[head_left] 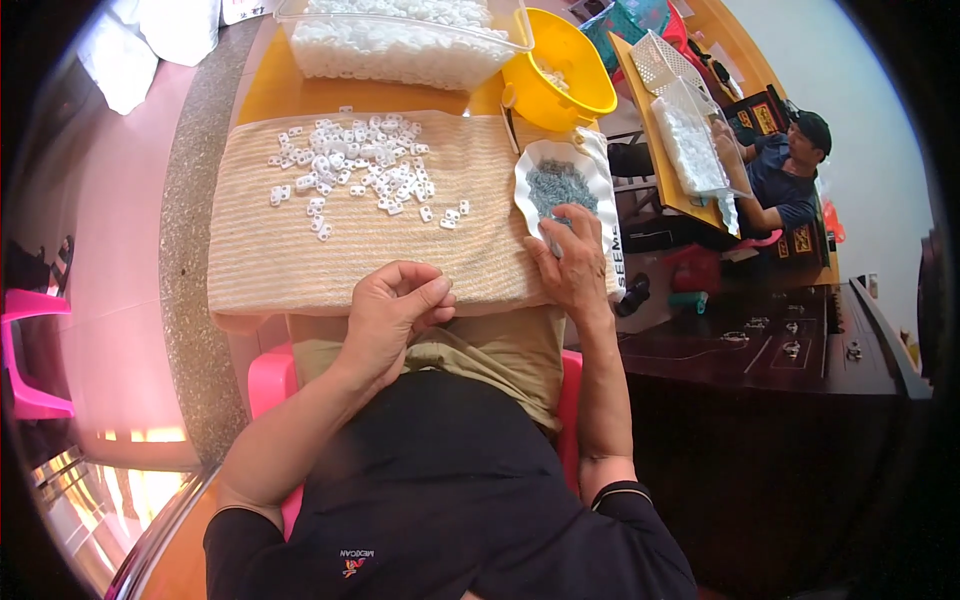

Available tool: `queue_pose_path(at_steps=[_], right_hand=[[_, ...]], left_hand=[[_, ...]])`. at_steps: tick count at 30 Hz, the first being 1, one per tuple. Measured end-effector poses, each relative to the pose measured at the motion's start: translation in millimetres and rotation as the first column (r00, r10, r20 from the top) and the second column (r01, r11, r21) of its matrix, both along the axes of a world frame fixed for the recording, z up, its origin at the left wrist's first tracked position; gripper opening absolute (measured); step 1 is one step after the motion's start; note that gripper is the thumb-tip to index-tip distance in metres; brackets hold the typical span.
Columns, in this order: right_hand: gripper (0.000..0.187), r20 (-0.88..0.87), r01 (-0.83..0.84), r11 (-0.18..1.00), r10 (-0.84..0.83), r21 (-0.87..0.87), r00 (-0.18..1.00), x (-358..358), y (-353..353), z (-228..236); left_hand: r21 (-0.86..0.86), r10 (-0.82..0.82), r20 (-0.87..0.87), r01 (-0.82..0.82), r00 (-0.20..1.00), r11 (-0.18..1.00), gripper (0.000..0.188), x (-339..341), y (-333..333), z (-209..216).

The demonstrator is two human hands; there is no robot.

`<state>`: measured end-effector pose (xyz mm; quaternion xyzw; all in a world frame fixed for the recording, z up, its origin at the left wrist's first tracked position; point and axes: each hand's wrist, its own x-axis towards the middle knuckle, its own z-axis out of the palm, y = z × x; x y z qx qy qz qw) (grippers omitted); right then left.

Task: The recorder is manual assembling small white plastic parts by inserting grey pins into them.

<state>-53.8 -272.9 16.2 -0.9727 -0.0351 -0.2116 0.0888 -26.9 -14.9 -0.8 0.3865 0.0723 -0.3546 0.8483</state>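
My left hand [393, 312] is closed in a pinch above the near edge of the towel-covered table [470, 240]; what sits between thumb and forefinger is too small to name. My right hand [577, 262] reaches over the near rim of a white scalloped dish [528, 190], fingers bent together around something pale that I cannot make out. A heap of small grey metal pieces [560, 188], perhaps screws, fills the dish. Farther left on the towel lie many small white plastic pieces with two holes [375, 165], some piled and some scattered singly.
A clear bin [400, 75] of white pieces stands at the back, beside a yellow basin [560, 85]. To the right a person in a dark cap [785, 175] works at another table with a clear tub [695, 150]. Pink chairs [35, 350] stand left and under me.
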Motion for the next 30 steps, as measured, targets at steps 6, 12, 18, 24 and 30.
queue_pose_path(at_steps=[6, 12, 18, 24, 30], right_hand=[[0.024, 0.005, -0.003, 0.994, 0.003, 0.106, 1.000, 1, -3, -4], [0.020, 0.078, -0.040, 0.995, 0.034, 0.086, 0.996, 4, -2, -11], [0.011, 0.162, -0.065, 0.993, 0.049, 0.097, 0.986, 5, 3, -16], [0.009, 0.268, -0.112, 0.994, 0.107, 0.004, 0.957, 6, 2, -24], [0.012, 0.248, -0.103, 0.994, 0.095, 0.019, 0.964, 5, 2, -25]], left_hand=[[0.012, -0.004, 0.002, 0.004, 1.000, 1.000, 0.011, 0, 0, 0], [0.008, 0.000, 0.005, 0.000, 1.000, 1.000, 0.011, -1, -1, -1], [0.009, -0.016, -0.001, 0.016, 1.000, 1.000, 0.010, -1, 0, -1], [0.004, -0.020, -0.003, 0.020, 1.000, 1.000, 0.012, -1, 0, -2], [0.006, -0.018, 0.003, 0.018, 1.000, 1.000, 0.011, -2, 0, -2]])
